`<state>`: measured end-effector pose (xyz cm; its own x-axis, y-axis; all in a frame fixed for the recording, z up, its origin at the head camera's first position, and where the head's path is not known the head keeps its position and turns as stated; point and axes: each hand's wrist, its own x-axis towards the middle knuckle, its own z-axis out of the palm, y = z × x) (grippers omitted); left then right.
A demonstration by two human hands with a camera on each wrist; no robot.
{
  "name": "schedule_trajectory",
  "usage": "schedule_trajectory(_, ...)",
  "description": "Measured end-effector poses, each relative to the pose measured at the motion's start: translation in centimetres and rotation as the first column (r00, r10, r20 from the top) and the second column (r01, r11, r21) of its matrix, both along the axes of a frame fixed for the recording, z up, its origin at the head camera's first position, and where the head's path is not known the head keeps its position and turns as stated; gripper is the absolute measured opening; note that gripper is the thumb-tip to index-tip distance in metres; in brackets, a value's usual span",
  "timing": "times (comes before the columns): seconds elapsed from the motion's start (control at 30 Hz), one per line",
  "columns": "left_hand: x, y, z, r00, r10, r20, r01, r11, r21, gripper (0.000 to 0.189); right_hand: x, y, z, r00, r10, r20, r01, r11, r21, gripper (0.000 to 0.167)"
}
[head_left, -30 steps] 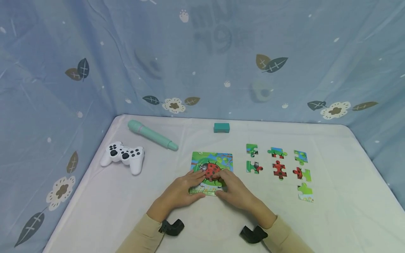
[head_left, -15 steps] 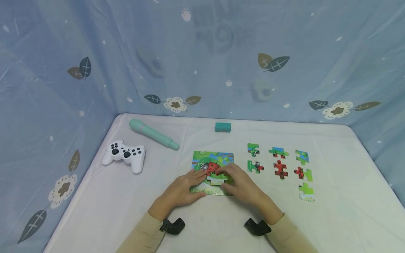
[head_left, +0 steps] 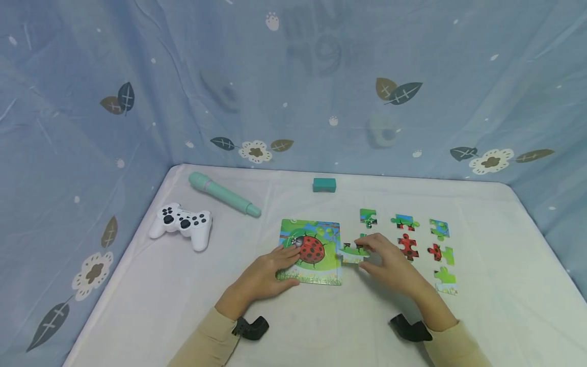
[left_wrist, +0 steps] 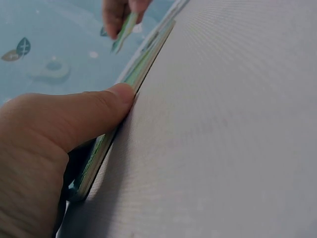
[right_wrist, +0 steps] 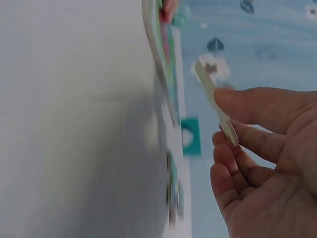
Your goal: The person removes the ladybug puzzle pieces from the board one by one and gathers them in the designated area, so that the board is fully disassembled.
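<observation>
A square ladybug puzzle board [head_left: 327, 262] lies flat in the middle of the table. My left hand [head_left: 265, 275] rests on its left side, fingers stretched over the ladybug picture; in the left wrist view the thumb [left_wrist: 94, 111] lies at the board's near edge. To the right of the board, my right hand [head_left: 390, 262] pinches a jigsaw puzzle piece [head_left: 352, 255] with green and white on its face. The right wrist view shows that piece edge-on between thumb and fingers, raised off the white cloth. Loose puzzle pieces [head_left: 407, 246] lie right of this hand, one partly hidden behind it.
Several puzzle pieces stand in rough rows at the right, with a top-row piece [head_left: 368, 217] nearest the board. A teal block [head_left: 324, 185] sits at the back. On the left are a green toy microphone [head_left: 224, 194] and a white game controller [head_left: 181, 224]. A blue patterned curtain [head_left: 293, 92] surrounds the table.
My right hand has lifted a puzzle piece off the board's lower part and carried it right, past the board's edge. The left hand has stayed on the board.
</observation>
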<state>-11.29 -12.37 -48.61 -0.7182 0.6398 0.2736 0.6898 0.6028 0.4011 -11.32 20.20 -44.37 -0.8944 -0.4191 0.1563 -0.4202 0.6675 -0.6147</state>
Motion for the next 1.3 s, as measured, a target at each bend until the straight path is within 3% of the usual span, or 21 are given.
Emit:
schedule_trajectory(0.27,-0.1,0.1,-0.1,1.000,-0.004,-0.011,0.004,1.000,-0.001,0.060,2.0,5.4,-0.2,0.997,-0.077,-0.032,0.077,0.997,-0.009,0.047)
schedule_trajectory(0.47,0.0,0.0,-0.1,1.000,-0.004,-0.016,0.004,1.000,0.010,0.060,3.4,8.9,-0.4,0.986,-0.157,0.047,0.156,0.987,0.036,0.046)
schedule_trajectory(0.6,0.0,0.0,0.0,1.000,0.001,-0.003,-0.001,1.000,0.010,0.060,3.6,10.5,-0.7,0.986,-0.155,0.054,0.153,0.987,0.051,0.045)
schedule_trajectory(0.87,0.0,0.0,0.1,1.000,0.007,0.021,-0.007,1.000,0.005,0.061,3.6,11.3,-1.2,0.992,-0.117,0.045,0.114,0.992,0.049,0.041)
schedule_trajectory(1.3,0.1,0.1,0.2,0.998,0.019,0.058,-0.020,1.000,0.006,0.061,3.7,11.0,-1.5,0.987,-0.156,0.038,0.151,0.982,0.112,0.046)
